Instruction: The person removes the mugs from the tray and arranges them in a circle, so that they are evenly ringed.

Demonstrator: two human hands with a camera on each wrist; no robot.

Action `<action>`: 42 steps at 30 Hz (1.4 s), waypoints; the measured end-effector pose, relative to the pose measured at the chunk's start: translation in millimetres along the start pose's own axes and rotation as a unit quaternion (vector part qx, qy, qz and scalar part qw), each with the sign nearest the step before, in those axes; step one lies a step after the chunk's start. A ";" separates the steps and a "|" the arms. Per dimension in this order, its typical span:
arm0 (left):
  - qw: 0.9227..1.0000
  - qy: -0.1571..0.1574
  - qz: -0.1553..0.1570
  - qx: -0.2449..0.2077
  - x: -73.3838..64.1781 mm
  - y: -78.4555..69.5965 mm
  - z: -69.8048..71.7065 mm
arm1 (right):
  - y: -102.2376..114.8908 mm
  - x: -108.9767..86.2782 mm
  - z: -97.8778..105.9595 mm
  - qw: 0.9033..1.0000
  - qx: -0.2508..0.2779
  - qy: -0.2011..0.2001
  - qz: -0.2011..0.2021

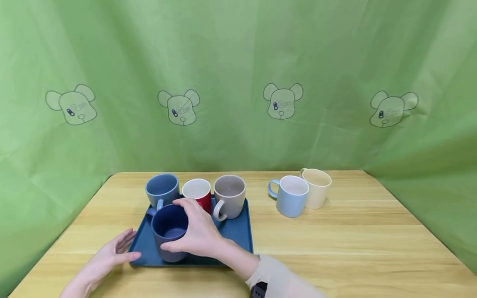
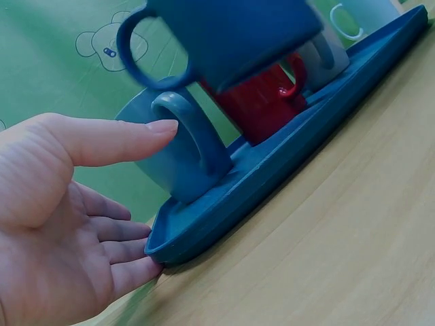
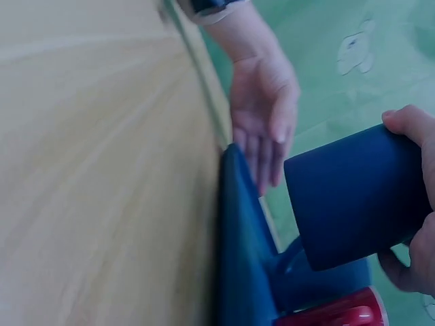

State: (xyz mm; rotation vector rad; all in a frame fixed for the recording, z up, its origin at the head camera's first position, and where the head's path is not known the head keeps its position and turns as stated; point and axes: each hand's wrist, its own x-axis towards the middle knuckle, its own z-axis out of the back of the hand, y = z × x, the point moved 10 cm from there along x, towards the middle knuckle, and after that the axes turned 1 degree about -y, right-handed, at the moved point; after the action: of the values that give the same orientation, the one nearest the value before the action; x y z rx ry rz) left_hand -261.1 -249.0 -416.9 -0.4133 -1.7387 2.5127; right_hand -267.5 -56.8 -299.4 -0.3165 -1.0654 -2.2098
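My right hand (image 1: 203, 234) grips a dark blue mug (image 1: 169, 225) by its rim and side, thumb toward me, the mug's handle pointing left. In the left wrist view, this mug (image 2: 234, 37) hangs above the blue tray (image 1: 238, 234), clear of it. My left hand (image 1: 109, 253) is at the tray's left edge, fingers extended and fingertips against the corner in the left wrist view. Along the tray's back stand a medium blue mug (image 1: 162, 188), a red mug (image 1: 205, 203) with a white inside, and a grey mug (image 1: 234, 205).
Right of the tray, a light blue mug (image 1: 292, 203) stands on the wooden table (image 1: 335, 248), with a cream mug (image 1: 318, 196) just behind it. A green curtain (image 1: 231, 49) with bear-head drawings hangs behind the table and along both sides.
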 end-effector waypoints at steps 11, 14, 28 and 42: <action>1.000 0.007 0.000 -0.001 0.0 3.7 0.0 | 7.3 -25.2 59.4 0.999 0.040 -0.014 -0.017; 1.000 0.009 0.006 -0.002 0.6 5.1 0.0 | 5.4 -32.9 79.0 0.999 0.038 -0.032 -0.019; 1.000 0.012 0.013 0.003 1.6 6.3 0.0 | -33.7 -77.4 168.5 0.989 0.006 -0.118 -0.088; 1.000 0.014 0.022 0.003 1.1 7.3 -0.7 | -75.7 -133.2 246.0 0.963 -0.093 -0.187 -0.174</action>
State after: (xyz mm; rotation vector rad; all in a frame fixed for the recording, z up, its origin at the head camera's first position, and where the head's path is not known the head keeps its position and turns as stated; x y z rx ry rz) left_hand -261.2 -250.9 -424.0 -0.4896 -1.7310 2.5293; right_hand -231.7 226.6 -250.8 -0.6979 -1.1812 -2.6424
